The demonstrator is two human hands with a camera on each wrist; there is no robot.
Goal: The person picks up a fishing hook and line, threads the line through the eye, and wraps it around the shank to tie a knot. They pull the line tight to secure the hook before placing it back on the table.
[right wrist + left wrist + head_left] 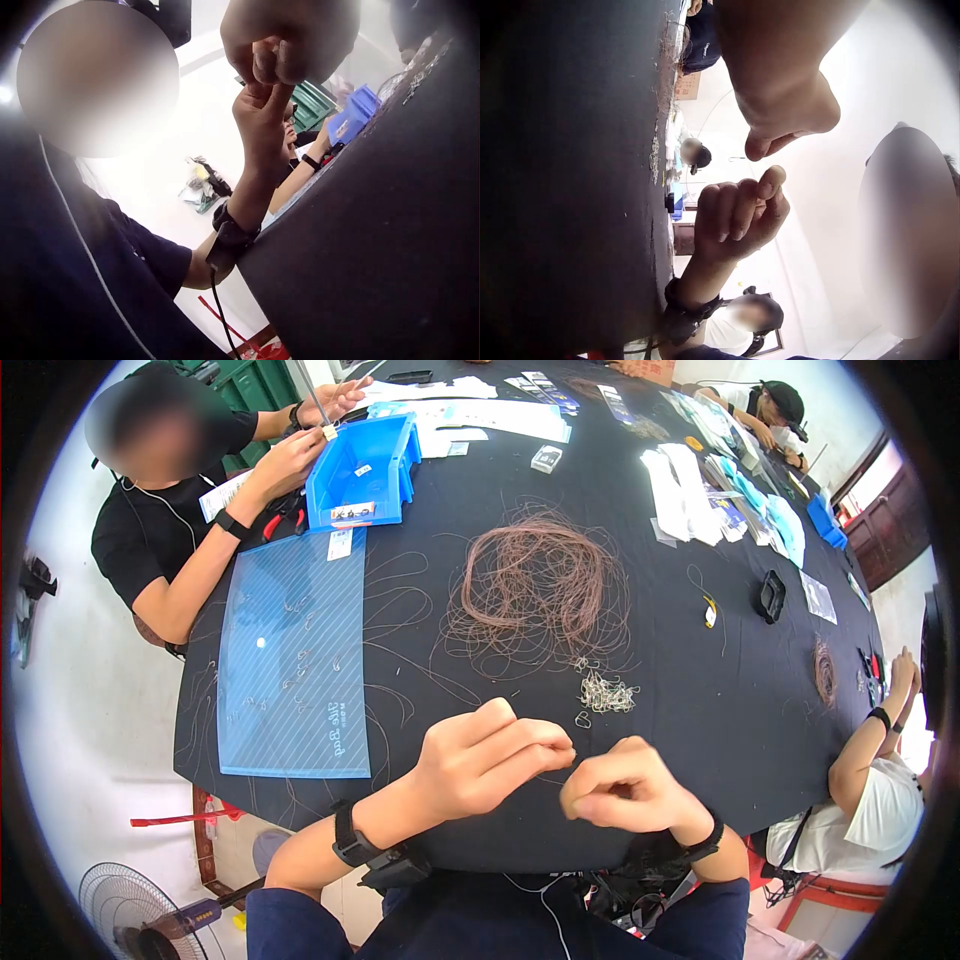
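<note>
My left hand [490, 760] is held over the near edge of the table, its thumb and fingertips pinched together. A tiny fishing hook [737, 158] shows at those fingertips in the left wrist view. Facing it, close by on the right, my right hand [630, 788] has its fingers curled and thumb against the index finger; a thin fishing line is pinched there, mostly hidden by the fingers. Just beyond the hands lies a pile of metal fishing hooks [608, 693]. Behind that spreads a loose coil of brown fishing line [540, 585].
On the left, a blue file bag [290, 740] carries several hooks with line. Past it stand a blue bin [400, 490] and red-handled pliers [285, 520]. A black tray [771, 596] and white packaging strips [685, 490] lie to the right. Other people sit around the table.
</note>
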